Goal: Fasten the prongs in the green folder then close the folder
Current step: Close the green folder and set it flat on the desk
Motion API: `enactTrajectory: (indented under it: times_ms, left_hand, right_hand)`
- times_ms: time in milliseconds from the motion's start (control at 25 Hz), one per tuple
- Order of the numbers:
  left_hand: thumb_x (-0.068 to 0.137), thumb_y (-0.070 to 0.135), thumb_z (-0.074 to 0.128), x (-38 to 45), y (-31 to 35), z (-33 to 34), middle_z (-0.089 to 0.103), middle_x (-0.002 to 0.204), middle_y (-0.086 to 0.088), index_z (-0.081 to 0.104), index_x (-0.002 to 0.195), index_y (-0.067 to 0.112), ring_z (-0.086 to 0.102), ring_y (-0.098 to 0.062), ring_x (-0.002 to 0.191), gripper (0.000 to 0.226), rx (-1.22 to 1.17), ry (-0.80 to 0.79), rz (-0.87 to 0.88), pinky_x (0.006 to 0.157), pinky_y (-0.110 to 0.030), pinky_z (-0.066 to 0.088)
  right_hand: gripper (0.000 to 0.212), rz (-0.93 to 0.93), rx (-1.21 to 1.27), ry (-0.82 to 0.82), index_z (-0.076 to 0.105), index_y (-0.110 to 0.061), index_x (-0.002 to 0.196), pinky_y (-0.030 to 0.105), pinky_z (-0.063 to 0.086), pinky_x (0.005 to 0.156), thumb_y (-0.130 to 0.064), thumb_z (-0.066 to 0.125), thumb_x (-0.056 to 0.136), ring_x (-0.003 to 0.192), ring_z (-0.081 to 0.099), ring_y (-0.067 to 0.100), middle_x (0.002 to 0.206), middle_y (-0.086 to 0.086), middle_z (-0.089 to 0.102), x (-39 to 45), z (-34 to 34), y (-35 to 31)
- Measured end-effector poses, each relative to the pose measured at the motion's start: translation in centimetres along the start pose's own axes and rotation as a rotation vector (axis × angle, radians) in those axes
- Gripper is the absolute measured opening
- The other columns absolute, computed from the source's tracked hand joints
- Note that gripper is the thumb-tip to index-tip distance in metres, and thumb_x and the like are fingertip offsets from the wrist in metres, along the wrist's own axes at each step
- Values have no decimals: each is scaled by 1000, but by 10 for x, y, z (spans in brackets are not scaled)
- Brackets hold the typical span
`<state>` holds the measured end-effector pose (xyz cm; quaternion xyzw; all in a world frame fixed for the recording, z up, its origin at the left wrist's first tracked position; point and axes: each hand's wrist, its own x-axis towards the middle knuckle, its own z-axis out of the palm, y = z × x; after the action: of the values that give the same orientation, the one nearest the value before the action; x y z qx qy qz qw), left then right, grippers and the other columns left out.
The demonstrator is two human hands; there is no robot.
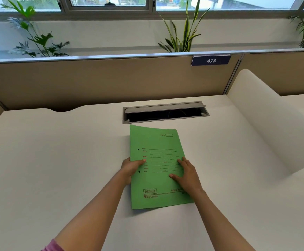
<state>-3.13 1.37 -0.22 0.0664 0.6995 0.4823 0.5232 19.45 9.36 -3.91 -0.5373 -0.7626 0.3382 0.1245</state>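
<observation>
The green folder (pixel 156 145) lies shut on the white desk (pixel 57 160), printed front cover up, spine to the left. Its far left corner lifts slightly off the desk. Two punched holes show along the spine side; the prongs are hidden inside. My left hand (pixel 130 168) grips the spine edge, thumb on the cover and fingers beneath. My right hand (pixel 186 175) rests flat on the cover near the right edge, fingers spread.
A grey cable slot (pixel 165 112) with its lid raised sits in the desk just beyond the folder. A beige partition (pixel 111 80) with the sign 473 bounds the back. A white curved divider (pixel 267 124) rises at the right.
</observation>
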Motion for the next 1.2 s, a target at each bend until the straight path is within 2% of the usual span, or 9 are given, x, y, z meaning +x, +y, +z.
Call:
enactTrajectory:
  times_ms: [160,280,360,480,560,800,960,1120,1200]
  left_hand:
    - [92,3,64,-4,-6,0,74,109,-14,66,113,13,73,-35,97,23,-14,-11,64,87,-54,58]
    - [92,3,64,-5,0,-8,75,108,-13,65,115,14,74,-33,94,25,-41,-79,92,82,-51,61]
    - [91,4,66,-5,4,-16,76,106,-13,64,112,16,75,-31,90,24,-53,-106,104,74,-46,63]
    - [90,5,67,-5,11,-28,77,102,-12,63,107,18,77,-29,85,22,-72,-126,110,67,-42,62]
    - [90,6,68,-3,14,-37,77,100,-11,63,105,19,77,-28,81,21,-78,-114,119,64,-41,62]
    - [91,11,69,2,29,-82,76,106,-13,64,112,15,75,-32,91,22,-84,-37,129,82,-51,61]
    - [89,14,71,4,43,-125,77,102,-11,66,114,12,75,-29,88,25,-71,36,132,73,-40,62]
    - [87,12,73,7,53,-174,76,104,-12,65,115,9,74,-30,92,30,-68,134,133,78,-42,61]
    - [86,13,73,8,57,-196,74,103,-10,64,116,8,72,-28,92,32,-45,171,125,74,-39,59]
  right_hand:
    - [100,52,117,16,32,-14,148,44,30,117,-38,85,67,142,31,26,155,7,32,6,-10,-2]
    - [104,154,268,64,29,-12,149,43,43,105,-33,87,66,130,46,32,152,12,35,13,-21,-1]
    - [96,208,344,57,32,-11,148,38,46,96,-32,85,71,120,55,31,149,13,41,16,-27,0]
    - [79,283,556,-28,39,-13,142,42,48,99,-30,80,77,115,59,28,137,13,55,19,-27,-4]
    - [66,280,631,-101,46,-13,136,42,53,93,-26,77,80,106,65,26,129,12,62,18,-23,-13]
    - [40,216,730,-85,49,-14,127,35,57,76,-8,62,90,94,70,22,118,9,67,20,4,-65]
    - [39,140,733,-31,48,-15,128,43,57,86,-6,58,91,100,68,26,119,9,65,28,28,-112]
    - [39,104,702,-16,49,-14,128,49,53,95,-4,56,91,105,65,29,121,11,64,36,62,-161]
    - [37,98,691,-30,49,-15,127,49,53,96,-5,55,92,107,65,29,123,10,63,39,78,-181]
